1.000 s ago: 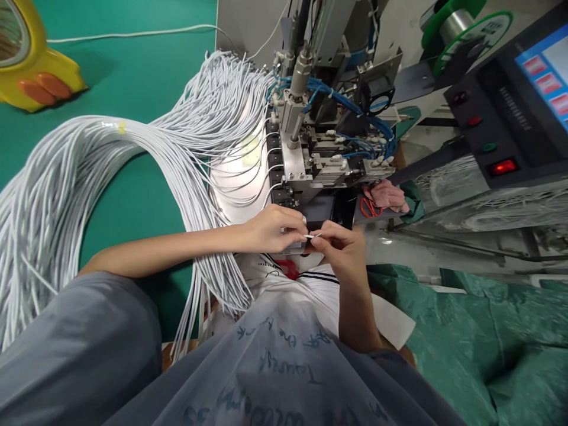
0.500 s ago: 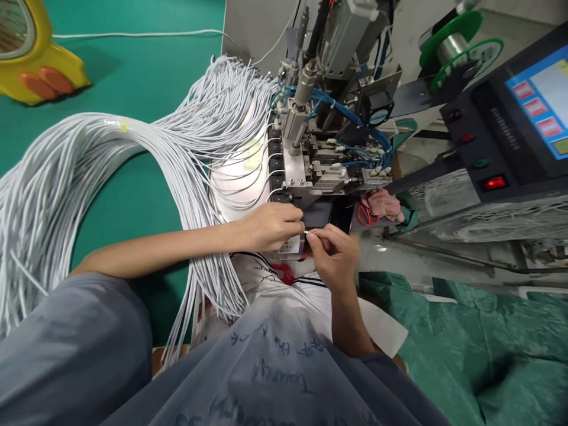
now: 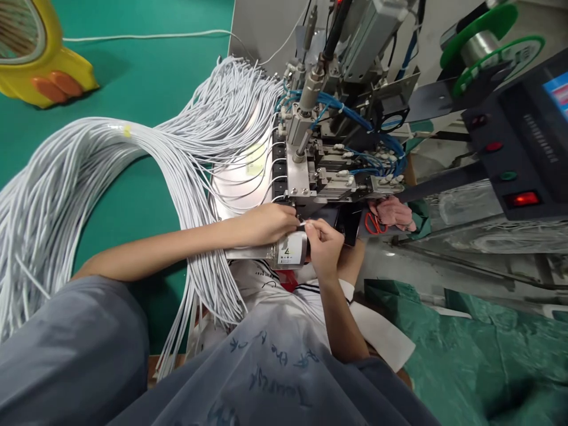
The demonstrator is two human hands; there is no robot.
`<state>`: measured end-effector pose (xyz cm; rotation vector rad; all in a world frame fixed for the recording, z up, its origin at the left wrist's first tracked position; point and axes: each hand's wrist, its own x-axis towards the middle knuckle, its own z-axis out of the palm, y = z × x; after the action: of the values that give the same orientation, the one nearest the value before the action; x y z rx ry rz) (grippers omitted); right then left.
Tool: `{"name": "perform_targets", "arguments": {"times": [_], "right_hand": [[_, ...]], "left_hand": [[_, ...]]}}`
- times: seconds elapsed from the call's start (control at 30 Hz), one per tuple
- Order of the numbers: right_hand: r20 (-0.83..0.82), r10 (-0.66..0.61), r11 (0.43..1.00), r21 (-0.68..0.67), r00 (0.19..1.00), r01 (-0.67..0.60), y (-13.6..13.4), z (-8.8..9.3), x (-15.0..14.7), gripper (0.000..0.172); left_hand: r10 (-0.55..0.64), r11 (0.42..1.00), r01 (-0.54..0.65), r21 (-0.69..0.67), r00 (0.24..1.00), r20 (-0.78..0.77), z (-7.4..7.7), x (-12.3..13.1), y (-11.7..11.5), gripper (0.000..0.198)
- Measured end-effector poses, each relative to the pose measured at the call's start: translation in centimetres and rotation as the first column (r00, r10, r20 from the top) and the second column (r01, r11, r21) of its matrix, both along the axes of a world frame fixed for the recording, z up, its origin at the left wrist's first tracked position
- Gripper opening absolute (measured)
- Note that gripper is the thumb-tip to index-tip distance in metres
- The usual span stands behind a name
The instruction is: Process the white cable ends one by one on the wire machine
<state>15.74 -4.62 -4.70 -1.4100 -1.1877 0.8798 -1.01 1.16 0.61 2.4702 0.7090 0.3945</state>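
My left hand (image 3: 270, 223) is closed in a pinch on a white cable (image 3: 302, 223), whose short end shows between the two hands. Facing it, my right hand (image 3: 325, 241) pinches the tip of the same cable; what else may sit between those fingertips is too small to tell. Both hands are just in front of a machine (image 3: 306, 148) with metal cylinders and blue air tubes. Several white cables run into its row of black holders (image 3: 279, 170). A large bundle of white cables (image 3: 110, 133) lies left of the machine, partly under my left forearm.
A green mat (image 3: 128, 207) covers the table, with a yellow duck-shaped object (image 3: 57, 65) at far left. To the right are a solder wire spool (image 3: 483, 50), a control box (image 3: 523, 154), red-handled scissors (image 3: 375, 223) and a pink cloth (image 3: 393, 213). Green sheeting (image 3: 465, 355) lies lower right.
Both hands have moved slightly up towards the machine, still pinching the cable. The labelled metal part below them shows more now. The view has shifted a little.
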Motion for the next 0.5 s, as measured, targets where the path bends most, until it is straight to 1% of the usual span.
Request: {"name": "perform_targets", "arguments": {"times": [0.07, 0.13, 0.23, 0.33, 0.4, 0.5], "right_hand": [[0.018, 0.036, 0.997, -0.072, 0.999, -0.035, 1.2, -1.4, 0.6, 0.019], [-0.017, 0.073, 0.986, -0.148, 0.997, -0.075, 2.2, -2.6, 1.0, 0.022], [-0.131, 0.151, 0.960, -0.215, 0.980, -0.177, 3.1, -3.3, 1.2, 0.027], [-0.194, 0.223, 0.946, -0.195, 0.955, -0.260, 3.4, -3.4, 1.2, 0.027], [-0.228, 0.247, 0.940, -0.181, 0.942, -0.290, 3.4, -3.3, 1.1, 0.028], [-0.272, 0.251, 0.939, -0.166, 0.929, -0.302, 3.3, -3.5, 1.1, 0.029]], "left_hand": [[0.036, 0.996, -0.020, 0.088, 0.982, -0.184, -0.4, -0.2, 0.9, 0.025], [0.060, 0.990, -0.020, 0.142, 0.959, -0.278, -1.0, -0.2, 1.4, 0.023], [0.058, 0.981, 0.003, 0.195, 0.951, -0.305, -1.6, -0.2, 1.5, 0.023], [0.058, 0.975, 0.012, 0.220, 0.949, -0.310, -1.9, -0.1, 1.4, 0.025], [0.056, 0.974, 0.018, 0.226, 0.946, -0.318, -1.9, 0.0, 1.3, 0.025], [0.034, 0.969, 0.052, 0.243, 0.941, -0.337, -1.8, 0.0, 1.2, 0.029]]}}
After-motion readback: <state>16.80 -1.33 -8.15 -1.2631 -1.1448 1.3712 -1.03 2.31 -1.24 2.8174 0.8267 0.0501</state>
